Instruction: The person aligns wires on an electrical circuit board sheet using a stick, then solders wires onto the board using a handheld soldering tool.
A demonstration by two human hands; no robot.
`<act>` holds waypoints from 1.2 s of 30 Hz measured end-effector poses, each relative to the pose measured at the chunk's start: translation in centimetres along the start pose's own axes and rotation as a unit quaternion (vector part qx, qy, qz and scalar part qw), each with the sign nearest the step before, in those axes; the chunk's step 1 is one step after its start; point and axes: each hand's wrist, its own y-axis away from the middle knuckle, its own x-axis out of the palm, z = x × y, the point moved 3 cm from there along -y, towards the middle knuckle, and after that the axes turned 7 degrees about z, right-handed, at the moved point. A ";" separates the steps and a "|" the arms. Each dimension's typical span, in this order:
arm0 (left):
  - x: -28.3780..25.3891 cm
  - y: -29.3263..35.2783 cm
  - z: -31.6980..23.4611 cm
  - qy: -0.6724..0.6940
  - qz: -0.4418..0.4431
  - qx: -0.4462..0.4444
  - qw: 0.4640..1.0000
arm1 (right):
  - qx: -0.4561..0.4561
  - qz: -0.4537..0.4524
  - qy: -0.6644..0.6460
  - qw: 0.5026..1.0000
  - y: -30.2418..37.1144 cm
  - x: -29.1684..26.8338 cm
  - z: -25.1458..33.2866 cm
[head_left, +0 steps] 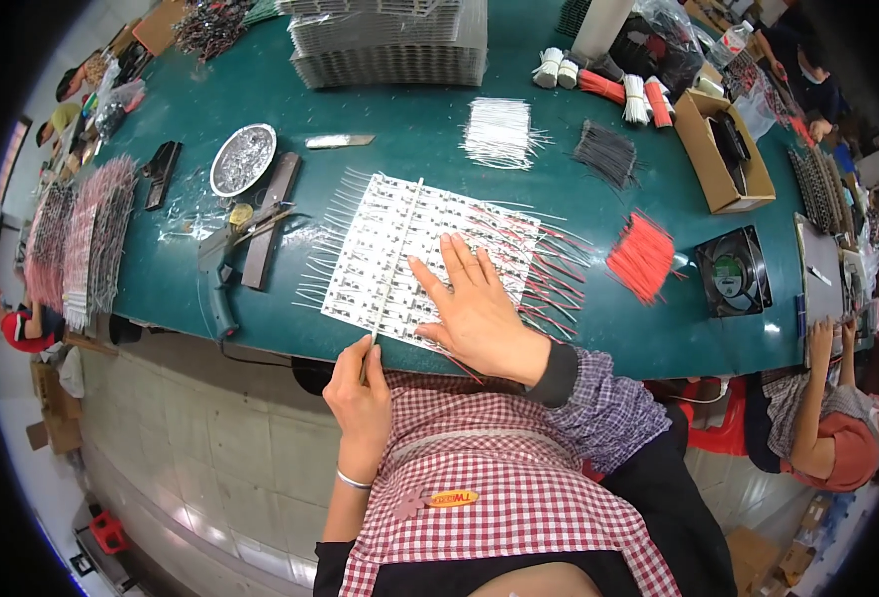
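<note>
A white circuit board panel (355, 261) with rows of small dark parts lies at the near edge of the green table. White wires stick out along its left side, red and white ones along its right. My right hand (479, 313) rests on the panel, palm down with fingers spread. Across the panel runs a thin pale strip (400, 244), from the far edge to the near one. The fingers of my left hand (360, 388) are pinched around its near end, just past the table edge. What lies under my right palm is hidden.
Left of the panel are a soldering gun (216, 284), a dark bar (271, 214) and a metal bowl (214, 171). Beyond it lie white wires (499, 132); black wires (605, 152) and red wires (642, 256) lie rightward, near a fan (733, 272) and cardboard box (706, 149). Other people sit around.
</note>
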 end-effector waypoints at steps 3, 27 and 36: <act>0.0 -0.2 0.1 0.030 0.007 -0.029 0.999 | -0.032 0.030 -0.053 0.998 -0.7 -2.5 -2.0; -0.7 -0.6 -1.1 0.084 0.072 -0.189 0.976 | -0.151 0.106 -0.239 0.953 -11.0 -4.7 -12.2; 1.0 -0.8 -3.1 -0.026 0.032 -0.164 0.986 | -0.147 0.105 -0.246 0.952 -11.1 -4.4 -12.6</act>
